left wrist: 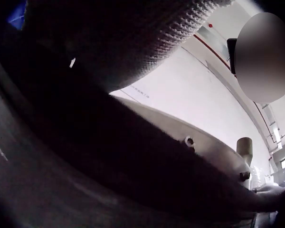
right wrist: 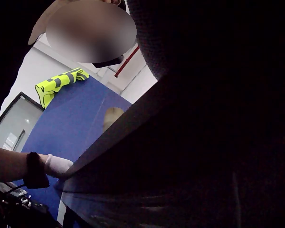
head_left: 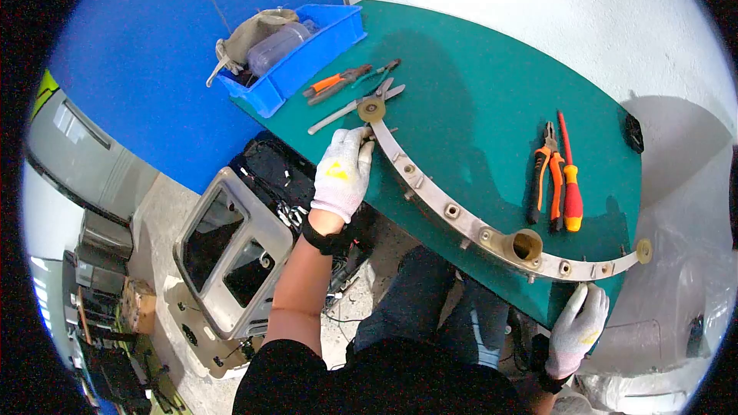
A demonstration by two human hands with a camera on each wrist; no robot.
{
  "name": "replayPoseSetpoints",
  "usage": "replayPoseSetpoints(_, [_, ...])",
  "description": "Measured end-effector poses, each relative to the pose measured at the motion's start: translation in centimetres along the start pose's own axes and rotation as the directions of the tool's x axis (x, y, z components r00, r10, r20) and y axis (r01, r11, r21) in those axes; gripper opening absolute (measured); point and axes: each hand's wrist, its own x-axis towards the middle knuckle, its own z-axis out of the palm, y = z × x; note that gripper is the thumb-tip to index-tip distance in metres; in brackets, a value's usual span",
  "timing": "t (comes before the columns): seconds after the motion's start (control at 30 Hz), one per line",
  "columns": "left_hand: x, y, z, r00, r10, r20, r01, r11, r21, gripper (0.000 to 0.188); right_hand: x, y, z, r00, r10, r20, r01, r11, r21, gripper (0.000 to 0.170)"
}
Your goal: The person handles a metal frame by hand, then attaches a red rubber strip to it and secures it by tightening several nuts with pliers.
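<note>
A long curved metal strip (head_left: 430,194) lies along the near edge of the green table (head_left: 461,100). It carries several nuts and studs, a roller (head_left: 371,110) at its left end, another roller (head_left: 644,251) at its right end, and a beige cup-like tube (head_left: 506,246). My gloved left hand (head_left: 340,173) grips the strip just below the left roller; its fingertips are partly hidden there. Near the right end, my gloved right hand (head_left: 578,330) holds the strip's near edge with its fingertips. Both wrist views are dark, but the tube (left wrist: 245,148) shows in the left one.
Beyond the left hand lie tin snips (head_left: 334,117) and orange-handled pliers (head_left: 330,86). A blue bin (head_left: 323,50) stands at the table's back left corner. Combination pliers (head_left: 540,177) and a red-yellow screwdriver (head_left: 572,192) lie on the right. A beige molded panel (head_left: 265,223) stands left.
</note>
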Motion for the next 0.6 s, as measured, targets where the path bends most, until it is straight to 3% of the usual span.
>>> replayPoseSetpoints(0.23, [0.1,0.1,0.5,0.998,0.051,-0.036,-0.047,0.993,0.112,0.014,0.0,0.1,0.0,1.0,0.02,-0.007,-0.02,0.998,0.056,0.015])
replayPoseSetpoints(0.37, [-0.3,0.3,0.9,0.999,0.035,-0.037,-0.033,0.997,0.071,0.014,-0.1,0.6,0.5,0.999,0.028,-0.039,-0.026,0.998,0.056,0.015])
replayPoseSetpoints(0.5, [-0.8,1.6,1.1,1.0,-0.003,-0.022,0.003,0.999,0.032,0.013,-0.5,1.0,0.6,0.989,0.136,-0.062,-0.131,0.989,0.071,0.016])
replayPoseSetpoints(0.6, [-0.8,1.8,1.1,0.998,-0.051,0.047,0.05,0.998,0.023,0.015,-0.6,1.1,0.7,0.989,0.123,-0.078,-0.117,0.99,0.075,0.017])
